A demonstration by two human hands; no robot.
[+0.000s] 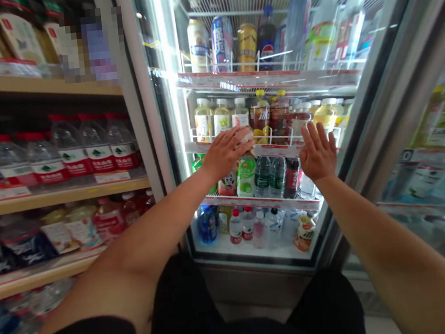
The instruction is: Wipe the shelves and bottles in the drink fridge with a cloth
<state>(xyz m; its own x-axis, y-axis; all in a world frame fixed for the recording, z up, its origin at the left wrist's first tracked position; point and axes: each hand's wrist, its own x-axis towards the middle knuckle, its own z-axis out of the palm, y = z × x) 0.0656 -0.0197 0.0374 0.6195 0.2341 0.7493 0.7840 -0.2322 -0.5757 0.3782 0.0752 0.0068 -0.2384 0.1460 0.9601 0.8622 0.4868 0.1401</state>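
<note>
I face an open drinks fridge with wire shelves (272,150) full of bottles. My left hand (224,151) reaches onto the second shelf and closes around a pale bottle (244,133), whose label shows past my fingers. My right hand (317,150) is raised beside it with fingers spread and nothing in it, close to the shelf's front rail and the orange-capped juice bottles (280,111).
The glass fridge door (396,92) stands open at my right. Wooden shelves (60,196) at my left hold red-capped water bottles (71,150). Cans and tall bottles (245,41) fill the top fridge shelf; small bottles (247,225) stand at the bottom.
</note>
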